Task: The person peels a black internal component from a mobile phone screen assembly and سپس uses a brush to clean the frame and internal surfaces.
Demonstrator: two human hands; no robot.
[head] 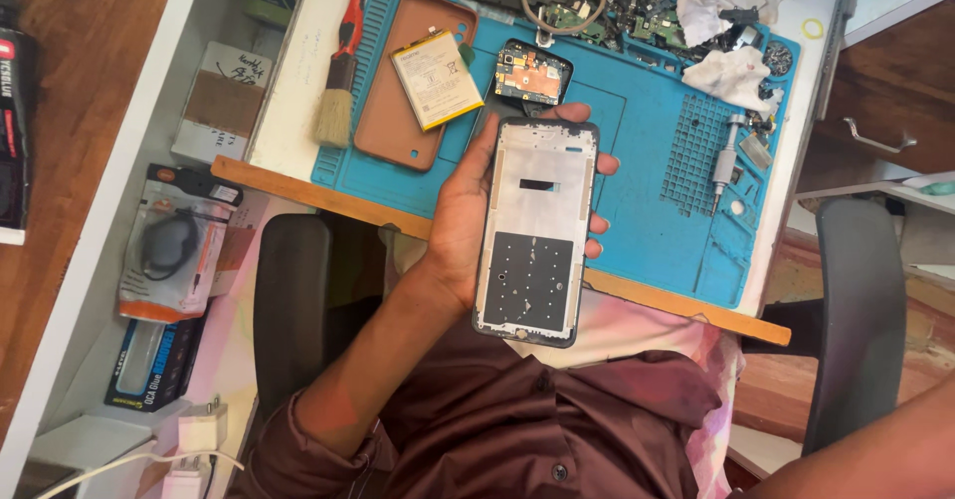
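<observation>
The left hand gripped a stripped phone frame above the blue repair mat, palm behind it, thumb along its left edge, fingertips curling round its right edge. The right hand was out of view.

The left hand holds an opened phone frame above the blue repair mat.
</observation>
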